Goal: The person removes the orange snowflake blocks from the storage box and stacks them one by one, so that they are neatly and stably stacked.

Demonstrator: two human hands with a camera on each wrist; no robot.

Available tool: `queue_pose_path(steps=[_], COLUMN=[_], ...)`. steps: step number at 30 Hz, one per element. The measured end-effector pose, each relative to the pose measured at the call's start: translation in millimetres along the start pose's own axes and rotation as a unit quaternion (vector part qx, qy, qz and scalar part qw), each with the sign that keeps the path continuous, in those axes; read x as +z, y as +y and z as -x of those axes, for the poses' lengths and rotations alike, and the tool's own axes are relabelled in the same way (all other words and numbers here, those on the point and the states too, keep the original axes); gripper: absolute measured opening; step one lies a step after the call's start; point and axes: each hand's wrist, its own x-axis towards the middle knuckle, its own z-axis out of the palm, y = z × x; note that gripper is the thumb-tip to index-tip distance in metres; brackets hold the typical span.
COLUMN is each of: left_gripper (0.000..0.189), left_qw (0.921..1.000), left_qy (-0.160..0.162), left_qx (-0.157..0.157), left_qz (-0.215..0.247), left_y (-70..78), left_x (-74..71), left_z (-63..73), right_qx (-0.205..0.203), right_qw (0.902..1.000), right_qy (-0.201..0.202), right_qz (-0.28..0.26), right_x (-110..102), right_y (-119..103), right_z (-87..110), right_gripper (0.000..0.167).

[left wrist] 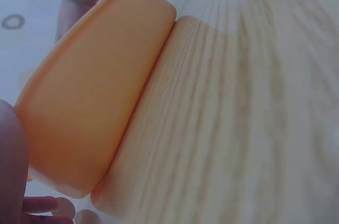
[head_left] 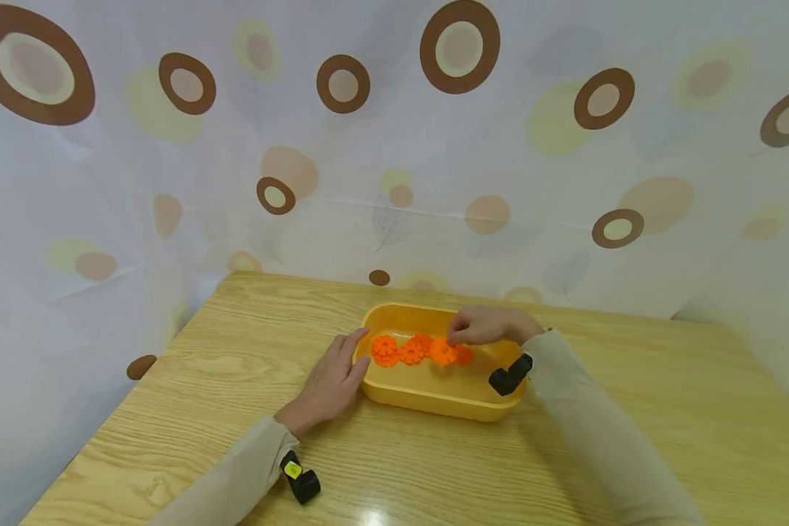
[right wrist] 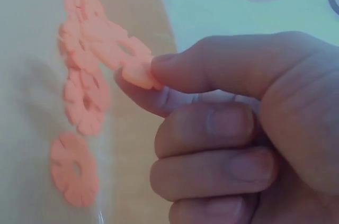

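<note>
A yellow-orange plastic basin with rounded corners stands on the table. Inside it lie several orange notched discs, flower-shaped with a hole in the middle, partly overlapping in a row. Over the basin, my right hand pinches one orange notched disc between thumb and index finger, the other fingers curled into the palm. At the basin's left end, my left hand rests against the rim, its fingers and thumb extended. The left wrist view shows the basin's outer wall close to the thumb.
A wood-grain table carries the basin. Behind and to the left hangs a white cloth with brown and pale round patterns. Each wrist wears a small black camera, such as the right camera.
</note>
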Motion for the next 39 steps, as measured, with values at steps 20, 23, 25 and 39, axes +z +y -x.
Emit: queue_pose_path(steps=[20,23,25,39], left_gripper=[0.046,0.046,0.046,0.044], left_qw=[0.9995,0.9996,0.9995,0.9997], left_qy=[0.008,0.010,0.012,0.018], left_qx=[0.001,-0.001,-0.002,-0.001], left_qz=[-0.030,-0.028,-0.030,-0.014], left_y=[-0.4,-0.3,-0.1,-0.2], left_x=[2.9,2.7,1.8,3.6], left_z=[-1.2,-0.7,-0.4,0.8], right_qx=[0.006,0.008,0.008,0.007], right_qw=[0.9805,0.9756,0.9728,0.9481], right_qy=[0.194,0.216,0.226,0.288], right_qz=[-0.029,-0.040,-0.050,-0.134], right_x=[-1.1,0.6,1.7,16.8], right_y=[34.2,39.2,43.0,69.6], right_z=[56.1,64.9,70.2,106.7], right_gripper=[0.023,0.024,0.027,0.031])
